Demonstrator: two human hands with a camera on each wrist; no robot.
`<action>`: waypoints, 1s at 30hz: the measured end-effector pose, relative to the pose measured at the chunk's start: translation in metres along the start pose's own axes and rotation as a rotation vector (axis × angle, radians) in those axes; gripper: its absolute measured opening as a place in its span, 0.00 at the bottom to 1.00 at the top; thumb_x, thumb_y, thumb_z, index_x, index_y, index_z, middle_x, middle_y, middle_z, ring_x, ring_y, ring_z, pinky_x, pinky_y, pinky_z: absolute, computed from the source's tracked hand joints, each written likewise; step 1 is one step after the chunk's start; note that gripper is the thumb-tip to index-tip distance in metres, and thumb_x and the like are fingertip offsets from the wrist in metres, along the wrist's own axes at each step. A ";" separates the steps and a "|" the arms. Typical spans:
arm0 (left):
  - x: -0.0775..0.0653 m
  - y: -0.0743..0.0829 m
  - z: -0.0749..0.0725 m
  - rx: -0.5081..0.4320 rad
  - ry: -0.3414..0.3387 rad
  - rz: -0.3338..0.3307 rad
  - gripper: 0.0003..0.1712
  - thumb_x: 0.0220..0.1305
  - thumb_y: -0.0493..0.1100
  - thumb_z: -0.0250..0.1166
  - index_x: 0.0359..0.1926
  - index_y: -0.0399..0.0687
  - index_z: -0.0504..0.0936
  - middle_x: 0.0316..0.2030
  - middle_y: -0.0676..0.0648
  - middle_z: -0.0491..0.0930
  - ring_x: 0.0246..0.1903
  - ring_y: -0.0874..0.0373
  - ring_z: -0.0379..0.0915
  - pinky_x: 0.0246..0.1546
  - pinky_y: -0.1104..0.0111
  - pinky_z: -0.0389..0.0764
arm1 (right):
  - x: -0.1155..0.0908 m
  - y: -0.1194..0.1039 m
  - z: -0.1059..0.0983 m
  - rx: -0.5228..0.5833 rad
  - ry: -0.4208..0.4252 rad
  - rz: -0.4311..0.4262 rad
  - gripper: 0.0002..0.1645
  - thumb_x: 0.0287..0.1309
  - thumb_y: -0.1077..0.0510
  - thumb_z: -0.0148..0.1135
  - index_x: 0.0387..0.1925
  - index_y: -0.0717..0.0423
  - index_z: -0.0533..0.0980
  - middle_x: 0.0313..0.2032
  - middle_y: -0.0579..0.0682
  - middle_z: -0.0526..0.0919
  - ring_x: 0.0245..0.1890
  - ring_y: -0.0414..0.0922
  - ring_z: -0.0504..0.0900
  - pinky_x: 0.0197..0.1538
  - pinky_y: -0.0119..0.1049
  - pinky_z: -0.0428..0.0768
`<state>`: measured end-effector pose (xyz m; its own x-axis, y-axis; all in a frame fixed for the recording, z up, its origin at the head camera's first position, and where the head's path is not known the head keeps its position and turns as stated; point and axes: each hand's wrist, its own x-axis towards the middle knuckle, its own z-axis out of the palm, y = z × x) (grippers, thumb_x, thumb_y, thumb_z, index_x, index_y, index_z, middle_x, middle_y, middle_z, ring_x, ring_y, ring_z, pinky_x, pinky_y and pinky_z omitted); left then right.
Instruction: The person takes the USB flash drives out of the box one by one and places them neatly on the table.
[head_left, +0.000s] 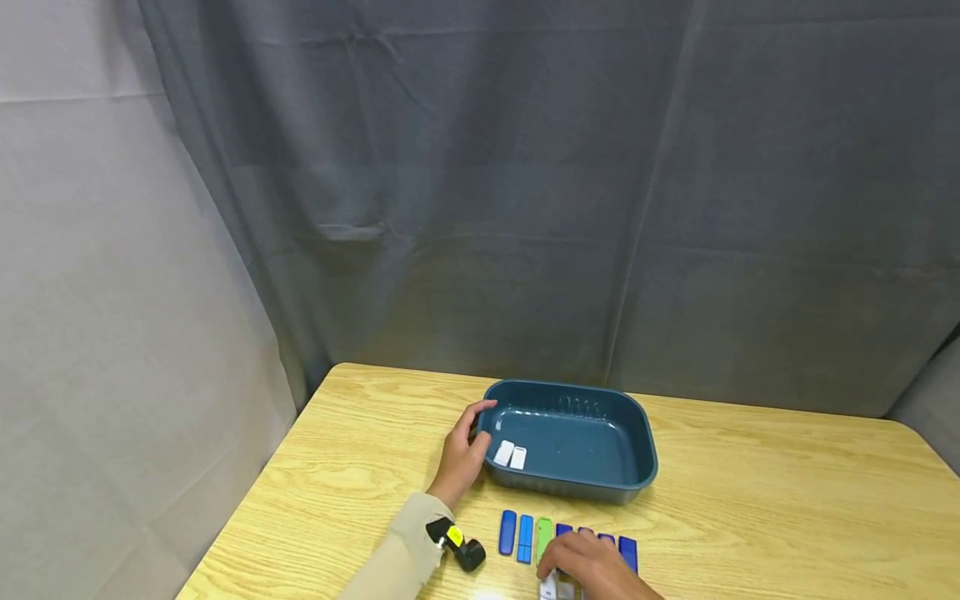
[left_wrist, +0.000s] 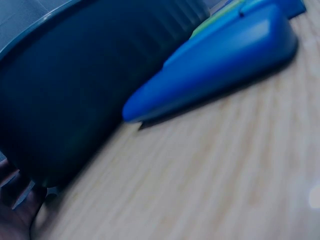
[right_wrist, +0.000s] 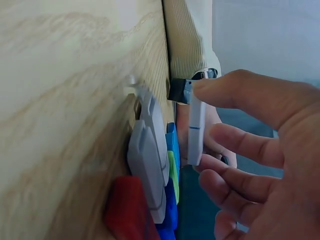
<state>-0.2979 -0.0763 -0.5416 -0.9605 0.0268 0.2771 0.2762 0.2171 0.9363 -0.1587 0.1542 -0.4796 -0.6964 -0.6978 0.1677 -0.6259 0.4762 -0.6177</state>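
Observation:
My left hand point(head_left: 460, 454) holds the left end of a dark teal plastic bin point(head_left: 641, 483), its thumb and index finger at the rim. In the left wrist view, the fingers point(left_wrist: 11, 192) show low beside the bin's outer wall. Two white sticks point(head_left: 511, 454) lie inside the bin near its left end. My right hand point(head_left: 588, 562) pinches a white USB stick point(right_wrist: 196, 127) between thumb and fingertips; a thin blue line crosses it. Under and beside this hand are grey sticks point(right_wrist: 147, 167) and a red one point(right_wrist: 127, 207) on the table.
In front of the bin stands a row of sticks: a blue one point(head_left: 507, 532), a lighter blue one point(head_left: 525, 539), a green one point(head_left: 543, 533) and several dark blue ones point(head_left: 628, 552). A wrist camera point(head_left: 471, 554) sits on the left sleeve. Grey curtains point(head_left: 480, 208) hang behind the wooden table point(head_left: 765, 500).

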 end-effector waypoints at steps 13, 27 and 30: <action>0.001 -0.003 0.000 -0.010 -0.001 0.022 0.29 0.62 0.31 0.53 0.62 0.55 0.73 0.64 0.52 0.70 0.63 0.55 0.65 0.63 0.53 0.65 | -0.001 0.003 0.010 -0.001 -0.052 0.006 0.11 0.55 0.39 0.63 0.36 0.35 0.78 0.38 0.28 0.75 0.39 0.31 0.69 0.33 0.32 0.62; 0.001 -0.002 0.001 0.003 -0.001 0.010 0.29 0.61 0.32 0.52 0.63 0.53 0.73 0.64 0.54 0.69 0.63 0.56 0.65 0.63 0.55 0.66 | 0.002 0.003 0.011 0.018 -0.123 0.077 0.12 0.56 0.37 0.62 0.36 0.36 0.79 0.37 0.27 0.75 0.40 0.32 0.70 0.35 0.34 0.64; 0.001 -0.002 0.001 0.002 0.000 0.007 0.29 0.61 0.31 0.52 0.63 0.53 0.73 0.64 0.54 0.69 0.64 0.56 0.64 0.63 0.56 0.66 | 0.002 0.003 0.012 0.009 -0.122 0.078 0.12 0.56 0.37 0.62 0.35 0.36 0.79 0.37 0.27 0.75 0.40 0.32 0.70 0.36 0.34 0.65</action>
<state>-0.2993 -0.0755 -0.5430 -0.9586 0.0278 0.2833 0.2824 0.2184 0.9341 -0.1579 0.1482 -0.4904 -0.6949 -0.7187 0.0244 -0.5677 0.5274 -0.6321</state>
